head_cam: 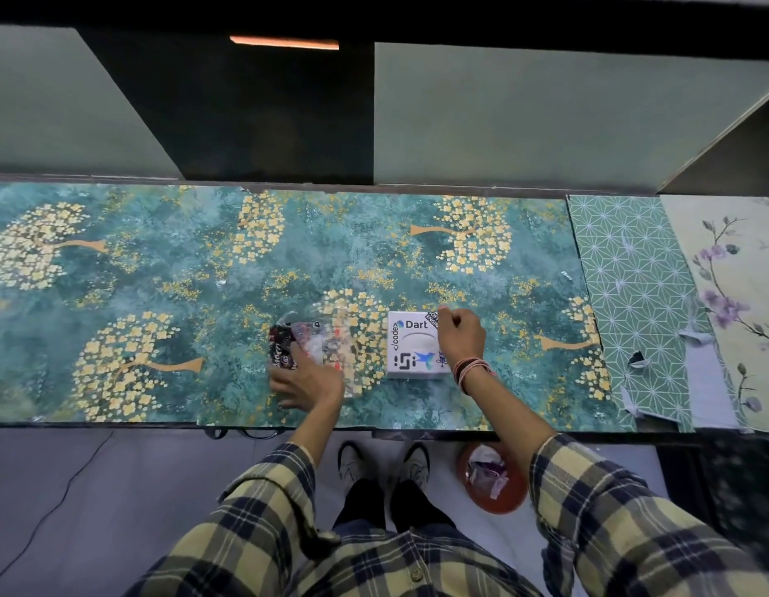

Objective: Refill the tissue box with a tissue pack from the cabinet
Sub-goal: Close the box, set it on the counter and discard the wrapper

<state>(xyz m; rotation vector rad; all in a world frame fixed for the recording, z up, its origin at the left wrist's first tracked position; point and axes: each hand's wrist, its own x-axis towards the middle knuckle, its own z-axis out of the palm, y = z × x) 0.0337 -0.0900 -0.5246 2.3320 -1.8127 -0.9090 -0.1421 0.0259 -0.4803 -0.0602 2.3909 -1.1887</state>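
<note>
Centrally, the bench (115,273) carries two task objects side by side. Tissue box (412,344): white, stickered, at about 1 o'clock from the viewer. Tissue pack (313,346): clear, crinkled, just beside the box at its 9 o'clock; its long axis cannot be told. Right hand (460,333): curled on the box's far-right corner, fingers closed at its edge. Left hand (307,379): nearer the pack, fingers spread flat on its near end, not gripping. Judged relation: pack travels rightward toward 3 o'clock into the box.
</note>
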